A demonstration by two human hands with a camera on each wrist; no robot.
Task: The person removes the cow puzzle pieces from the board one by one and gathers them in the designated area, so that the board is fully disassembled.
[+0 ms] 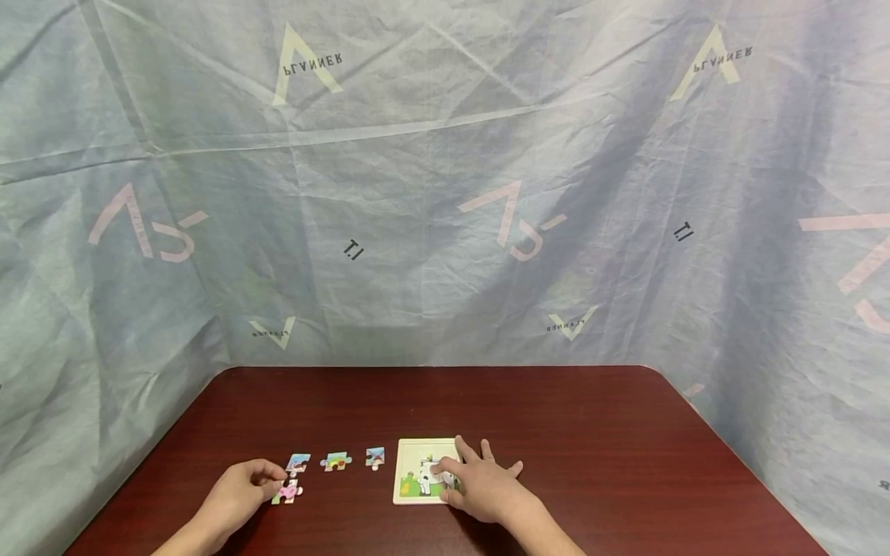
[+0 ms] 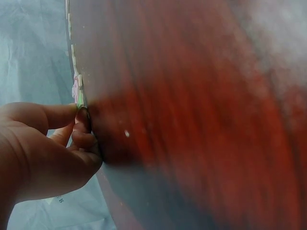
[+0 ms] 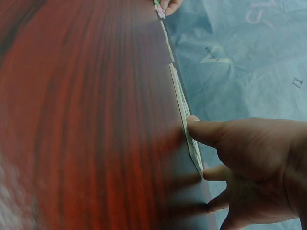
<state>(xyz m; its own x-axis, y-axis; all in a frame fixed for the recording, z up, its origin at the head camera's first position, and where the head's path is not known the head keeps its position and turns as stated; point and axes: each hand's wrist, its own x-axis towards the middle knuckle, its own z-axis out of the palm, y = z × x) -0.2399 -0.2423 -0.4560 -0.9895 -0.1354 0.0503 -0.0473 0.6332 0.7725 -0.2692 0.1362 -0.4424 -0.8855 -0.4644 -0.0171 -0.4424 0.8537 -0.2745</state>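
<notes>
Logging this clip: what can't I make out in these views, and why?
Puzzle tray, head view: right side covered by the right hand.
Pink puzzle piece, head view: partly covered by the left hand.
Puzzle tray, right wrist view: seen nearly edge-on, so its picture is unreadable.
Right forearm, head view: cut off by the bottom edge.

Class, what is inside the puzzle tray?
Inside the puzzle tray, a pictured white animal shows. The right hand covers the tray's lower right; what's there cannot be seen.
</notes>
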